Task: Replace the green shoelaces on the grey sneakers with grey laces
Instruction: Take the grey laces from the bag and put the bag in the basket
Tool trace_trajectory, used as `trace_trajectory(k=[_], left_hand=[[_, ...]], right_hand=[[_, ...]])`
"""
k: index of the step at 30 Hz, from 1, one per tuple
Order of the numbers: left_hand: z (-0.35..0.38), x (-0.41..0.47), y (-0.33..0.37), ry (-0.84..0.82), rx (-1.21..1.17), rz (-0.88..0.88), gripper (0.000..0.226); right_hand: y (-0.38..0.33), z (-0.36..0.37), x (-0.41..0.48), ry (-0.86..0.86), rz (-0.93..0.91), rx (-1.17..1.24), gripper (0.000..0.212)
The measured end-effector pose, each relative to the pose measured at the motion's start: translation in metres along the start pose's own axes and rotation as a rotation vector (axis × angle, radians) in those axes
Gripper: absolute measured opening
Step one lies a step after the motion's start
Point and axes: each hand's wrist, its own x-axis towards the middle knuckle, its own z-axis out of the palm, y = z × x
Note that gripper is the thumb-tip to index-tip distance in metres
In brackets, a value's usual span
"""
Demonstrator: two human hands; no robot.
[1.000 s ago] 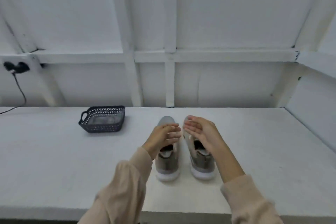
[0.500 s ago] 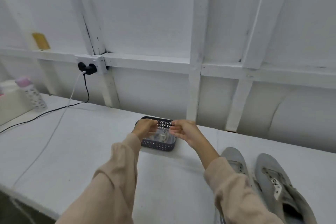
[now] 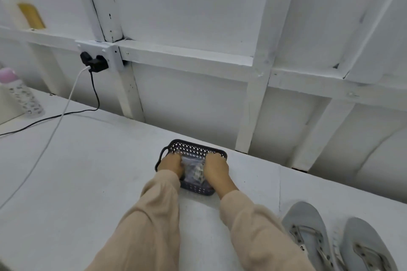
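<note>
1. Both of your hands are down in the dark basket [image 3: 193, 148]. The left hand [image 3: 170, 165] and right hand [image 3: 217, 166] are curled over the two ends of a clear packet [image 3: 193, 168] and gripping it. Your fingertips are tucked out of sight, so I can't tell exactly how they pinch.
2. That packet has something greyish bundled inside. My guess is it's the grey laces, but it's too blurry to be sure.
3. Progress-wise, the grey sneakers [image 3: 306, 224] sit side by side on the surface [image 3: 88, 171] near your right sleeve, well apart from the basket. The eyelets in view look bare, with no green lace on them or anywhere else, so I'd say the removal half is done.
4. Still to do: get the packet out, open it, and thread both shoes. So I'd say roughly halfway, with the fiddly half left.
5. Other stuff around:
   - a black cable [image 3: 94, 90] and a white cable [image 3: 66, 108] run from the wall socket [image 3: 97, 62] across the surface to your left
   - a bottle [image 3: 22, 94] with a pink cap stands at the far left
6. Nothing sits between the basket and the shoes. The basket's walls and that slippery plastic are the only snags I can see.
</note>
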Motion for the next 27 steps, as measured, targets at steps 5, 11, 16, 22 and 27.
trace_trajectory(k=[5,11,16,22,27], left_hand=[[0.004,0.003,0.006,0.026,0.112,-0.032,0.033],[0.000,-0.004,0.006,0.076,0.233,0.042,0.028],[-0.013,-0.009,-0.008,0.417,0.176,0.263,0.026],[-0.033,-0.048,-0.012,0.541,-0.388,0.341,0.022],[-0.009,-0.108,-0.016,0.419,-0.645,0.374,0.038]], right_hand=[[-0.004,0.016,0.001,-0.005,-0.093,-0.223,0.026],[-0.004,0.016,-0.002,0.013,-0.222,-0.441,0.023],[-0.002,-0.007,-0.008,0.197,-0.285,-0.446,0.036],[0.019,-0.060,-0.054,0.201,-0.216,0.000,0.029],[0.067,-0.057,-0.116,0.044,-0.061,0.354,0.029]])
